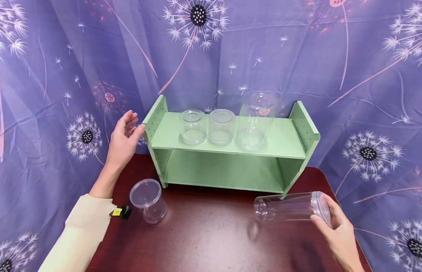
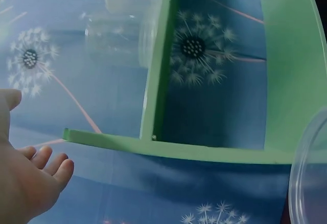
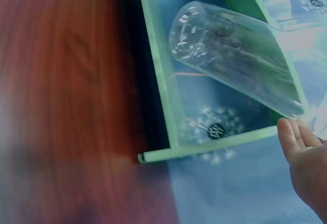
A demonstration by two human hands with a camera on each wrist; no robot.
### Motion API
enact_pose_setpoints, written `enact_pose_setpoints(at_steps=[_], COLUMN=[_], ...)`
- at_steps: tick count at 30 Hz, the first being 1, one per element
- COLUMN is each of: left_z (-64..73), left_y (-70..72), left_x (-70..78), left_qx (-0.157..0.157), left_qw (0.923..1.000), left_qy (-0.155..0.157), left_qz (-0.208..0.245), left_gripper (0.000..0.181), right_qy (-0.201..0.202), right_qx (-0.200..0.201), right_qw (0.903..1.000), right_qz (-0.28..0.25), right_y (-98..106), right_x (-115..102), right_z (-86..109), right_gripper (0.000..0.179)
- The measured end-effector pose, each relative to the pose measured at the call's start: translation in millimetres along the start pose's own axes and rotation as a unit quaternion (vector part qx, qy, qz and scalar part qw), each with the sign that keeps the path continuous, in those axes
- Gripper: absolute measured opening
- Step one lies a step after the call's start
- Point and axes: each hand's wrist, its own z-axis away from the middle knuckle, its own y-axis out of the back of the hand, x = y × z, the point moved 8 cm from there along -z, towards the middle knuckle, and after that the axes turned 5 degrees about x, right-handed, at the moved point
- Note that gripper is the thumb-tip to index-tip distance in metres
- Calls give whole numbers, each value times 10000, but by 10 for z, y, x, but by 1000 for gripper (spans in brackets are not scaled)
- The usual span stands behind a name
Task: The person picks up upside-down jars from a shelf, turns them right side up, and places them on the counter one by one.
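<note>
My right hand (image 1: pixel 340 230) grips a tall clear plastic jar (image 1: pixel 287 207) round its lidded end, on the right. The jar lies nearly level in the air, its base towards the left, in front of the green shelf (image 1: pixel 224 170). In the right wrist view, the fingers are at the jar's end, partly cut off by the frame. My left hand (image 1: pixel 124 139) is raised beside the shelf's left side panel (image 1: pixel 154 121), fingers relaxed and holding nothing. Two short clear jars, a left one (image 1: pixel 193 128) and a right one (image 1: pixel 222 128), stand on the upper board beside a taller clear jar (image 1: pixel 255 124).
A clear lidded jar (image 1: pixel 154 211) stands on the dark red table (image 1: pixel 211 234) at the left, near my left forearm. The shelf's lower board (image 1: pixel 224 172) is bare. Behind hangs a purple curtain (image 1: pixel 129 56) with dandelion prints.
</note>
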Motion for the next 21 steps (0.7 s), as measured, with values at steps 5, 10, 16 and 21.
enact_pose_setpoints(at_steps=[5, 10, 16, 21], left_z=[-85, -140, -174, -183], left_y=[-107, -166, -216, -266], left_x=[-111, -179, -189, -206], left_qx=[-362, -512, -615, -734], left_qw=[9973, 9932, 9864, 9817], left_qy=[3, 11, -76, -88], left_qz=[-645, -1045, -1525, -1756], left_gripper=[73, 75, 72, 70], right_qy=[89, 109, 76, 212], right_qx=[104, 322, 618, 780], right_qw=[9997, 9980, 9921, 9865], right_qz=[225, 536, 1089, 1424], right_y=[122, 265, 437, 533], right_x=[-136, -238, -307, -367], right_z=[-71, -125, -158, -187], right_gripper=[74, 77, 79, 82])
